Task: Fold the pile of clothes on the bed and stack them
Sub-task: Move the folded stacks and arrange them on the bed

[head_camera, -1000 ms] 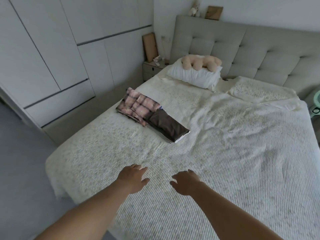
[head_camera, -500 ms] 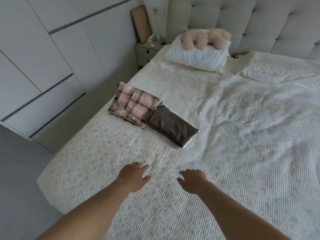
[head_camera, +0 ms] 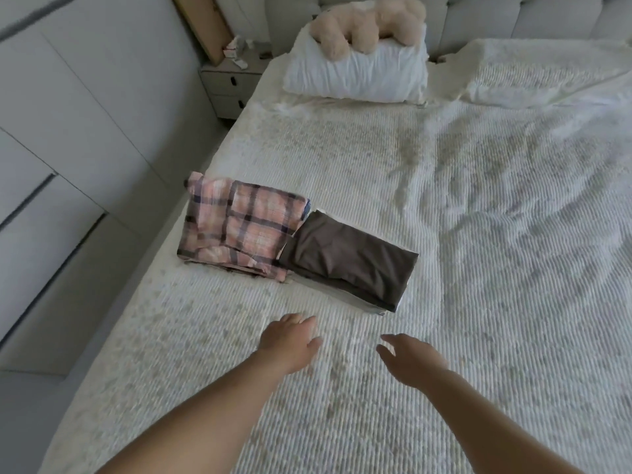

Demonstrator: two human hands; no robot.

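Two folded piles lie side by side near the left edge of the bed. The left pile is topped by a pink plaid garment. Touching it on the right is a pile topped by a dark brown garment, with white cloth showing beneath it. My left hand hovers over the bedspread just in front of the piles, fingers apart and empty. A little to its right my right hand is also empty, fingers loosely spread.
A white pillow with a beige plush toy on it lies at the head of the bed. A nightstand stands at the far left corner. White wardrobe doors line the left side.
The view has tilted down and come closer to the piles. Both hands stay stretched out over the bedspread, now nearer to the folded clothes.
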